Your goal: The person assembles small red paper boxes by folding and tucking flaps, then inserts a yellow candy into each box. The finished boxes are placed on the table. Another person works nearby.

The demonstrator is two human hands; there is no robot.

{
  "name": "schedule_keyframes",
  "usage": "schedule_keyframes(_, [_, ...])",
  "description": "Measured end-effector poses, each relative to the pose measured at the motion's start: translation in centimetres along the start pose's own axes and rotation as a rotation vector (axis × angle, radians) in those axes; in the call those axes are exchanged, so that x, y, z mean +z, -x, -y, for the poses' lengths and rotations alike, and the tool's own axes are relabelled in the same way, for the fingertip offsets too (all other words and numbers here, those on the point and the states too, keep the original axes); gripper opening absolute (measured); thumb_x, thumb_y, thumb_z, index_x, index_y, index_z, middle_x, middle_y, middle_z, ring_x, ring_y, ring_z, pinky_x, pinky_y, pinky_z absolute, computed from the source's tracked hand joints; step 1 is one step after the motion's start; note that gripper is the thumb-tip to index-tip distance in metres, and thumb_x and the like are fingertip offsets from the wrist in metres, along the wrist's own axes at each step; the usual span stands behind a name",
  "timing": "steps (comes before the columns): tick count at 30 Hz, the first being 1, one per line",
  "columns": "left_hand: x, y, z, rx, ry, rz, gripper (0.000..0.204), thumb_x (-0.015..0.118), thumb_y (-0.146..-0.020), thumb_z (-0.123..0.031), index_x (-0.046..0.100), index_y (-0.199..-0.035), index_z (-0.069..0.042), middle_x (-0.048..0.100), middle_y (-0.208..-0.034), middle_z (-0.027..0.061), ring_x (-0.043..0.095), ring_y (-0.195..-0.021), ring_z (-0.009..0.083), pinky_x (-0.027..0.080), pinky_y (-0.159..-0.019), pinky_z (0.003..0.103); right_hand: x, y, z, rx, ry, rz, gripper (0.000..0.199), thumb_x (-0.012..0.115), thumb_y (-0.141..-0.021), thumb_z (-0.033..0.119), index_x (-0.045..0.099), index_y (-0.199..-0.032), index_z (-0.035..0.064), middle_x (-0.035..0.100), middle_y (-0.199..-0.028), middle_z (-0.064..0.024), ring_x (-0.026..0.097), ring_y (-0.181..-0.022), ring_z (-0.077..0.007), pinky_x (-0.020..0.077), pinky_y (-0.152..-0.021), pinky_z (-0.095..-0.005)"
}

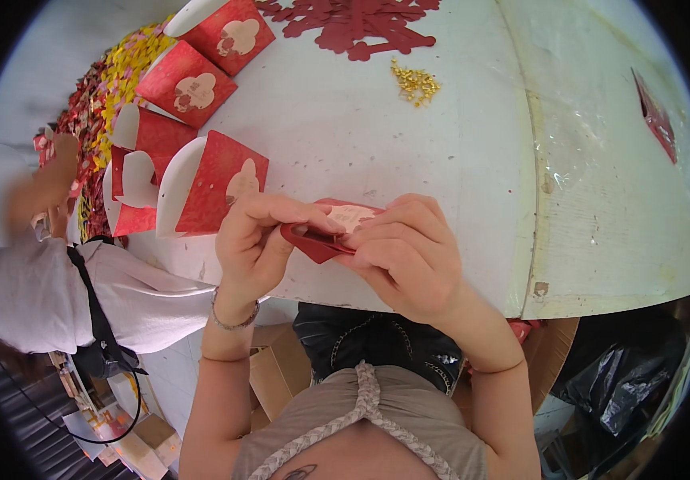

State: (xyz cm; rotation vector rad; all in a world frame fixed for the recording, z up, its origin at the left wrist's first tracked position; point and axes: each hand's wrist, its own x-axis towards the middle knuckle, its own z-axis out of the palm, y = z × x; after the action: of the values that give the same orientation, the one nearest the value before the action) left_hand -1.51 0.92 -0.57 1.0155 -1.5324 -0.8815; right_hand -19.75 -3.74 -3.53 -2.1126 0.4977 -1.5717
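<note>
Between my two hands, over the table's near edge, is a small red folded paper box [313,244] with a pale printed patch on its upper side. My left hand [261,236] grips its left end, thumb and fingers closed on the paper. From the right, my right hand [413,252] pinches the box's opening with bent fingers. Something small and gold-coloured shows at the fingertips, too small to make out. Just left of my left hand stands an open red box [209,188] with white inner flaps and a pale flower-shaped patch.
More red boxes [193,88] stand along the left. A heap of wrapped sweets [117,72] lies behind them. Dark red paper strips [361,28] and small gold pieces [415,82] lie at the back. A co-worker [33,240] is at the left. Clear plastic film [601,160] covers the right side.
</note>
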Motion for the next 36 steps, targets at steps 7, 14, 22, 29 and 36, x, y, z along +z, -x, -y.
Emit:
schedule_keyframes(7, [0.0,0.9,0.0,0.127,-0.126,-0.003,0.029,0.066,-0.06,0.004,0.061,-0.088,-0.001,0.063,-0.087,0.0128,0.065,-0.08,0.0216,0.055,-0.073,0.032,-0.1,-0.3,0.3,0.089,0.022,0.054,0.026,0.074,-0.058,0.007,0.061,-0.081,0.0061,0.062,-0.083,-0.0015,0.054,-0.074,-0.019,0.0412,-0.069,-0.0317])
schedule_keyframes(14, [0.1,-0.1,-1.3,-0.013,-0.301,0.1,0.033,0.071,-0.062,0.004,0.067,-0.093,-0.005,0.06,-0.097,0.0086,0.061,-0.084,0.019,0.053,-0.068,0.028,0.4,0.3,-0.3,-0.011,0.034,0.005,0.024,0.071,-0.056,0.01,0.064,-0.079,0.0098,0.062,-0.083,0.0016,0.053,-0.078,-0.0181,0.0395,-0.07,-0.0302])
schedule_keyframes(22, [-0.9,0.5,0.5,-0.108,-0.116,0.144,0.03,0.066,-0.063,0.009,0.066,-0.092,-0.002,0.061,-0.1,0.0091,0.06,-0.087,0.0169,0.051,-0.071,0.027,0.8,0.5,-0.3,-0.056,0.061,-0.017,0.023,0.071,-0.055,0.011,0.063,-0.077,0.0102,0.062,-0.084,0.0017,0.052,-0.082,-0.0189,0.0388,-0.073,-0.0313])
schedule_keyframes(29, [0.1,0.3,-1.0,-0.191,-0.183,0.083,0.015,0.067,-0.071,0.006,0.061,-0.085,0.003,0.062,-0.095,0.0077,0.061,-0.078,0.0132,0.051,-0.065,0.024,0.0,-0.4,-0.7,0.01,-0.057,0.077,0.024,0.075,-0.062,0.007,0.059,-0.079,0.0093,0.063,-0.083,-0.0015,0.054,-0.078,-0.0207,0.04,-0.074,-0.0349])
schedule_keyframes(36, [1.2,1.1,-1.3,-0.083,-0.425,0.023,0.018,0.065,-0.074,0.003,0.057,-0.09,0.001,0.06,-0.094,0.0083,0.061,-0.072,0.017,0.05,-0.062,0.027,0.0,-0.3,1.0,0.259,-0.077,0.044,0.027,0.075,-0.063,0.0,0.052,-0.075,0.0095,0.052,-0.069,-0.0019,0.05,-0.065,-0.0215,0.0376,-0.074,-0.033])
